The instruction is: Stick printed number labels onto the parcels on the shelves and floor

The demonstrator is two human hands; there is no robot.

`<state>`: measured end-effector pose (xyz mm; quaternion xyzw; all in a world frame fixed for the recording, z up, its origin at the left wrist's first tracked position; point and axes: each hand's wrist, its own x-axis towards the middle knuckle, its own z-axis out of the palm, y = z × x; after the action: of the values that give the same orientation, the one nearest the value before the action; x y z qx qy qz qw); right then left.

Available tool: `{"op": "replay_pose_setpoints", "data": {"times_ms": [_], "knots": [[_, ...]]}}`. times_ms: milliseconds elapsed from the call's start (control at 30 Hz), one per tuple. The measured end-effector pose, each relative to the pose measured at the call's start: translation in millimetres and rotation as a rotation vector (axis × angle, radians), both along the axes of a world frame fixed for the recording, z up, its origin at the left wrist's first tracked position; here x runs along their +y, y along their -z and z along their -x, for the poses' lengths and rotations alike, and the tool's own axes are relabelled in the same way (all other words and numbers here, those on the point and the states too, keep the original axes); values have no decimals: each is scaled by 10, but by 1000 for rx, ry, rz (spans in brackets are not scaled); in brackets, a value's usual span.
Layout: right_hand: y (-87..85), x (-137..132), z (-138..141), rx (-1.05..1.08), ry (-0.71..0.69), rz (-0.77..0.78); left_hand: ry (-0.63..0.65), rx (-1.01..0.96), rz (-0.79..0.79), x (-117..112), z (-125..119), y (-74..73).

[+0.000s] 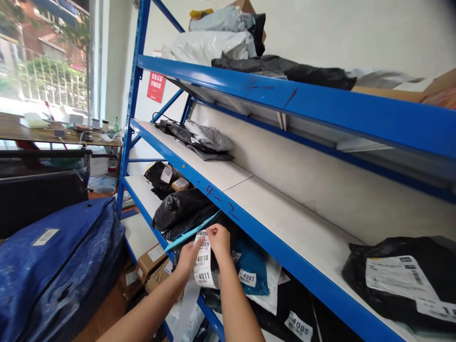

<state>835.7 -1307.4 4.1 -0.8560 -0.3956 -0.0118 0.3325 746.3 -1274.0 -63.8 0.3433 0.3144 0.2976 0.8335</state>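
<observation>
A strip of white number labels (pixel 203 267) hangs between my hands, with printed numbers such as 4010 and 4011 showing. My left hand (pixel 189 256) grips its left edge, thumb over the front. At the top of the strip, the fingers of my right hand (pixel 218 239) are pinched on the corner by the label 4008. Behind my hands, on the shelf under the "4-2" beam, lie a light-blue flat package (pixel 192 231), black bagged parcels (pixel 181 206) and a teal parcel (pixel 253 263) labelled 4007. A pale backing strip (pixel 187 308) trails below my left hand.
The blue beam (pixel 263 237) of the middle shelf crosses just above my right hand. A black parcel (pixel 395 280) sits at its right end, grey and black bags (pixel 206 135) at its left. Cardboard boxes (pixel 151 260) and a large blue bag (pixel 64 266) are to the lower left.
</observation>
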Motion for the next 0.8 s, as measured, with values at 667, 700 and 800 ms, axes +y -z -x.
{"op": "replay_pose_setpoints", "data": {"times_ms": [667, 700, 800], "knots": [[-54, -547, 230, -558, -544, 418, 229, 45, -487, 600, 923, 272], [-84, -606, 274, -524, -505, 438, 249, 29, -529, 678, 936, 239], [-211, -651, 466, -401, -350, 453, 338, -25, -588, 863, 902, 124]]}}
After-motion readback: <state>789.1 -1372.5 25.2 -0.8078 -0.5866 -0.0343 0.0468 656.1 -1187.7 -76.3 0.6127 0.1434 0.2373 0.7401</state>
